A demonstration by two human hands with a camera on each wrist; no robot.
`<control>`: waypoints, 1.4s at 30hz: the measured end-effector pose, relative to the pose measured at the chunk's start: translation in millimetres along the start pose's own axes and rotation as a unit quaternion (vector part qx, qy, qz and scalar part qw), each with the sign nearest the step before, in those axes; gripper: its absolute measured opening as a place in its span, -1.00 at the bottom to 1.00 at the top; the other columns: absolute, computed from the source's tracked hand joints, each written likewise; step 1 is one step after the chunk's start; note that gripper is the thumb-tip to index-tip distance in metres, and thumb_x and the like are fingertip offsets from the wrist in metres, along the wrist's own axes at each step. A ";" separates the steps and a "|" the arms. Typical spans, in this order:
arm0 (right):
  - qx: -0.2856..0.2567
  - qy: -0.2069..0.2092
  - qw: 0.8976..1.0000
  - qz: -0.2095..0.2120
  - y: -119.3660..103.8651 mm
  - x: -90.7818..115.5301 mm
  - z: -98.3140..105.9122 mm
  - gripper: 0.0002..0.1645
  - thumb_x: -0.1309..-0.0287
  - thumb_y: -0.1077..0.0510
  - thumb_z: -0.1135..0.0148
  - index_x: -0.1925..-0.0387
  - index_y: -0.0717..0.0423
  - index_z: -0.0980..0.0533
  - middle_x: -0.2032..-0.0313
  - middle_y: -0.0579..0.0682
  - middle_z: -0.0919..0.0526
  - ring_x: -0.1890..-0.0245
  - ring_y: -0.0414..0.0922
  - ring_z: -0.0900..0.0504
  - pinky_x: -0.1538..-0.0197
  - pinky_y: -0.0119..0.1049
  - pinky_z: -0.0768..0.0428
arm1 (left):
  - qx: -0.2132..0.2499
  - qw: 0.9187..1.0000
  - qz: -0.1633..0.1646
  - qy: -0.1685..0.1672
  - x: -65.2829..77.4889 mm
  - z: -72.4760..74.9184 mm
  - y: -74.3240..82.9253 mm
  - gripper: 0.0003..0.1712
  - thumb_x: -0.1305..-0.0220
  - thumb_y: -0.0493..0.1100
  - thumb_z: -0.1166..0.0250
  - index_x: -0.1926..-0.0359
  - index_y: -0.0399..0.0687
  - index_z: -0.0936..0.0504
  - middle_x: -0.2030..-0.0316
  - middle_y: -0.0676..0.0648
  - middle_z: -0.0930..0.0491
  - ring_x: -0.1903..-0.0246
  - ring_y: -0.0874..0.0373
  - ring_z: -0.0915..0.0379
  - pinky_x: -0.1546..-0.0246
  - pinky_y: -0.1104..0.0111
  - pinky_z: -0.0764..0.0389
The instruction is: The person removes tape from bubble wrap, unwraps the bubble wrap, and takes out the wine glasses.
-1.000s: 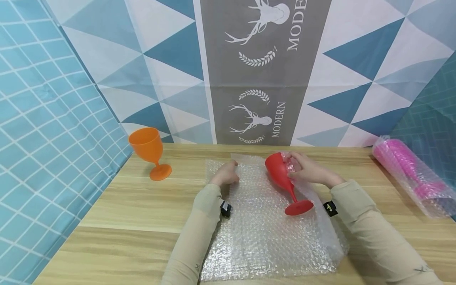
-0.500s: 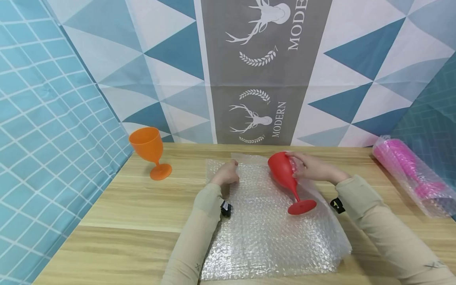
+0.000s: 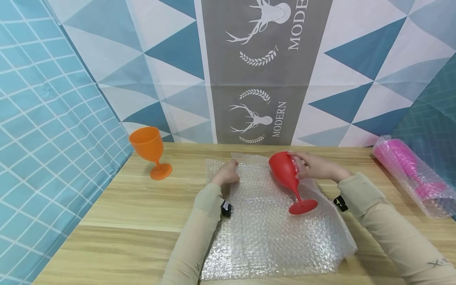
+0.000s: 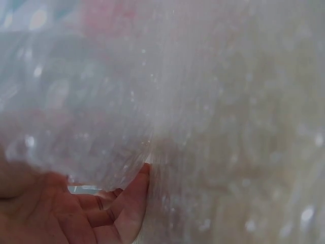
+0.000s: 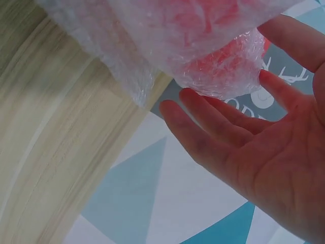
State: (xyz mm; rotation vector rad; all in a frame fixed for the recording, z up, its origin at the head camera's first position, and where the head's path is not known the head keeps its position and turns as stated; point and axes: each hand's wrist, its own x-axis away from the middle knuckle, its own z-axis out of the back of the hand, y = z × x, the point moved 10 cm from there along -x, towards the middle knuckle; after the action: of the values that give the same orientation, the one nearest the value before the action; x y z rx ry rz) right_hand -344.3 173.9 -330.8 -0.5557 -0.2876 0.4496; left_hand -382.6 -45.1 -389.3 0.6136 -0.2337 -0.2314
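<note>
A red goblet (image 3: pixel 283 171) lies tilted over a large sheet of bubble wrap (image 3: pixel 256 237), its rim toward the wall and its round foot nearer me. My right hand (image 3: pixel 317 166) holds the bowl by its right side, fingertips at the rim. In the right wrist view a layer of wrap (image 5: pixel 223 71) covers the bowl between spread fingertips, while the other fingers stretch out beside it. My left hand (image 3: pixel 226 174) pinches the sheet's far left part; in the left wrist view the fingers (image 4: pixel 134 203) are partly hidden under the wrap.
An orange goblet (image 3: pixel 147 148) stands upright at the back left of the wooden table (image 3: pixel 124 237). A pink goblet rolled in bubble wrap (image 3: pixel 409 170) lies at the right edge. A patterned wall cloth (image 3: pixel 178 79) rises behind the table.
The right hand and the red goblet have shifted slightly right. The wrap's right flap has spread outward and down. The left hand has stayed in place.
</note>
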 end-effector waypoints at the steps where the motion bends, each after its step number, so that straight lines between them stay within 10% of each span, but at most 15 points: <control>1: 0.002 0.000 1.000 0.000 0.8 -0.1 0.4 -0.10 0.06 0.19 -0.28 -0.32 0.10 -0.10 -0.15 0.25 -0.29 -0.11 0.22 -0.28 0.05 0.07 -0.50 | -0.001 1.000 0.000 0.001 0.1 0.2 0.1 -0.28 0.12 -0.39 -0.23 -0.18 -0.31 -0.27 -0.06 -0.29 -0.44 -0.02 -0.11 -0.39 -0.08 0.16 -0.40; 26: -0.017 -0.011 0.999 -0.030 21.0 5.2 5.5 -0.05 0.08 0.27 -0.29 -0.34 0.12 -0.04 -0.18 0.37 -0.14 -0.07 0.35 -0.29 0.25 -0.09 -0.61 | 0.002 1.000 0.003 -0.001 -2.9 -2.0 -3.6 -0.27 0.12 -0.39 -0.23 -0.18 -0.30 -0.28 -0.07 -0.28 -0.43 -0.06 -0.11 -0.37 -0.11 0.16 -0.38; 42: 0.045 0.005 0.996 -0.075 45.3 6.5 8.7 0.01 0.12 0.21 -0.31 -0.35 0.07 0.00 -0.22 0.49 0.00 -0.09 0.42 -0.21 0.16 0.21 -0.50 | 0.014 1.000 0.004 0.002 -3.5 -1.6 -5.9 -0.25 0.13 -0.39 -0.22 -0.20 -0.28 -0.27 -0.09 -0.27 -0.42 -0.06 -0.10 -0.36 -0.10 0.16 -0.38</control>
State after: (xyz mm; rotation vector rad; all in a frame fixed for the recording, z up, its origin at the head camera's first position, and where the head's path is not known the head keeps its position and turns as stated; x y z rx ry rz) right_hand -356.9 215.2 -348.4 -0.4442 -0.2959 0.3120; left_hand -386.3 -47.9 -394.6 0.6415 -0.2366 -0.2202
